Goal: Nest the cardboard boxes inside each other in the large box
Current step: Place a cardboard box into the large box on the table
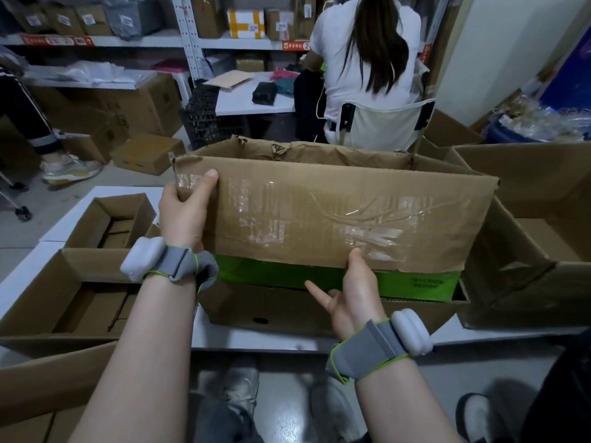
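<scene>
Left hand [185, 212] grasps the near-left top corner of the taped brown box [332, 212]; right hand [355, 289] pinches its lower edge, spare fingers loose. The box sits partly inside the large box [287, 310] at desk centre, over a green box [415, 282]. Advice: keep it level and press both ends down evenly so no corner catches.

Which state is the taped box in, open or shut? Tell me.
Open. The taped box has no closed top: its far wall shows behind the near one, flaps unsealed. The left hand grips its corner; the right hand holds its lower edge.

The taped flap [335, 212] hides the green box's [415, 284] upper part and the left hand's [185, 212] fingers.
</scene>
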A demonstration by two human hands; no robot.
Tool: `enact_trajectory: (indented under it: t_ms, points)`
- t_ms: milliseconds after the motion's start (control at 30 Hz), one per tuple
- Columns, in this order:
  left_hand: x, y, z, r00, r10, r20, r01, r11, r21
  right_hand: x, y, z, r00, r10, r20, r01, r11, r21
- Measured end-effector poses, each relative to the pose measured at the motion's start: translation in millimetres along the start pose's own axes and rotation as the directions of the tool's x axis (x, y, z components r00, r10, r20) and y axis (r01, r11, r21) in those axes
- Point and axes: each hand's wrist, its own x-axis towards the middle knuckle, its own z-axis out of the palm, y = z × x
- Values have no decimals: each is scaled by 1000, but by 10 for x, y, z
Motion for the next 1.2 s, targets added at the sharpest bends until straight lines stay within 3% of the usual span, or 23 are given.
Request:
enact_trajectory:
  t_ms: [333, 567, 700, 833, 967, 1100, 1200]
  points:
    - [-26, -33, 30, 1000, 21, 2, -21, 1000, 7, 278, -8, -58, 999, 4, -38, -9, 991, -133]
    - [2, -75, -16, 999, 40, 13, -41, 997, 59, 393, 55, -103, 984, -161, -79, 121, 920, -373]
    - [1, -88, -18, 999, 51, 16, -52, 993, 102, 378, -194, -222, 843, -478, -247, 374, 850, -371]
    - [-20, -94, 28, 999, 48, 24, -50, 992, 119, 366, -521, -413, 719, -579, -385, 351, 780, -517]
    - [-20, -99, 32, 999, 36, 13, -38, 992, 122, 416, -634, -519, 623, -675, -396, 351, 693, -629]
    - [14, -103, 35, 1000, -7, 25, 4, 994, 113, 485, -763, -578, 629, -701, -336, 451, 681, -577]
    - [29, -90, 32, 996, -62, 60, 55, 992, 115, 520, -803, -623, 653, -694, -302, 447, 675, -587]
